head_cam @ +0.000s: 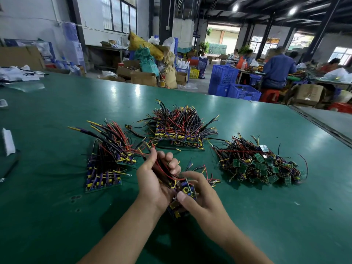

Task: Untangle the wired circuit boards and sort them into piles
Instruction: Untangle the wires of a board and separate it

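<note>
Green table carries three piles: left stack, middle stack, tangled heap on the right. You're mid-untangle: your left hand grips the wired bundle above the table, your right hand pinches one board (thumb against it). Next, ease it free without snagging wires, then pick its stack.

One head-worn camera looks forward and down, close over the table.
</note>
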Motion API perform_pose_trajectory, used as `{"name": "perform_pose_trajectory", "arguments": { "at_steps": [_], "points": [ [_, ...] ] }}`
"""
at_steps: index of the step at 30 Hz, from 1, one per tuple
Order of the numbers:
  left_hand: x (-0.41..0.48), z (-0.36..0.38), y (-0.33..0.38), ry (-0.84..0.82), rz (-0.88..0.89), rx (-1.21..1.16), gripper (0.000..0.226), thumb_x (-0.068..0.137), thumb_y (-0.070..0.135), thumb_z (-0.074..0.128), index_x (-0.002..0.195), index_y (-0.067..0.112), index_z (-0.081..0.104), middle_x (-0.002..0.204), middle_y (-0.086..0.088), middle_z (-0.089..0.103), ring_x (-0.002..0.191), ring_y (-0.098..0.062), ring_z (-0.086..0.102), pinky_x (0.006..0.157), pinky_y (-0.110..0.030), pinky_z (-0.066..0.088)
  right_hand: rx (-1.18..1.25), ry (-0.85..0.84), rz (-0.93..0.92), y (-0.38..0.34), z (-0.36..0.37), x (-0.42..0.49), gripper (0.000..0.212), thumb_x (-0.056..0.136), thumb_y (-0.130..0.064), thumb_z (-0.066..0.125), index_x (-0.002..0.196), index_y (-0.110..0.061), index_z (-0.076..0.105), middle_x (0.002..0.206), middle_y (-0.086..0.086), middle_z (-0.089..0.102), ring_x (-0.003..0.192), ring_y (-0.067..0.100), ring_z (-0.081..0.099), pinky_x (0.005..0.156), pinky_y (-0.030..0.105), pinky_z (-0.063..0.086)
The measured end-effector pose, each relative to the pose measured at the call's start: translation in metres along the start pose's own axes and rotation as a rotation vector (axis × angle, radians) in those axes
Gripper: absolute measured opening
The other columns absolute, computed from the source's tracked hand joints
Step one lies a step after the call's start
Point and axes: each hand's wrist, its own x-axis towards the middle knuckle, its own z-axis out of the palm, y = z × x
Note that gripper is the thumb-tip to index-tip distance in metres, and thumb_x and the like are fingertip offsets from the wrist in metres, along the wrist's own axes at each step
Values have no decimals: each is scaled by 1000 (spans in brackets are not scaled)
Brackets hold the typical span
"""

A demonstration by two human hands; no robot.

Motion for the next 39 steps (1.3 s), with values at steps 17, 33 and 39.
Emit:
{"name": "perform_pose_trajectory", "arguments": {
  "at_steps": [17,33,39],
  "points": [
    [-8,7,-10,-26,-13,287,42,67,20,71,107,17,56,104,-14,64,95,-26,66,79,-39,56,547,198,225,0,-6,11,30,80,-24,66,103,-4,62,82,14,67,65,26,67,63,33,57],
    [-13,5,-17,-200,43,330,39,70,-11,57,102,9,48,73,-5,63,79,-27,73,67,-26,57,723,51,316,-12,-13,11,34,89,-34,61,121,-22,69,109,3,70,83,20,59,73,31,46],
    [-12,1,-21,-211,87,369,37,68,-8,62,97,11,47,75,-2,61,83,-25,73,69,-30,57,824,40,406,-11,-18,12,27,76,-33,61,95,-24,78,90,2,70,77,21,65,76,34,54]
  ]
}}
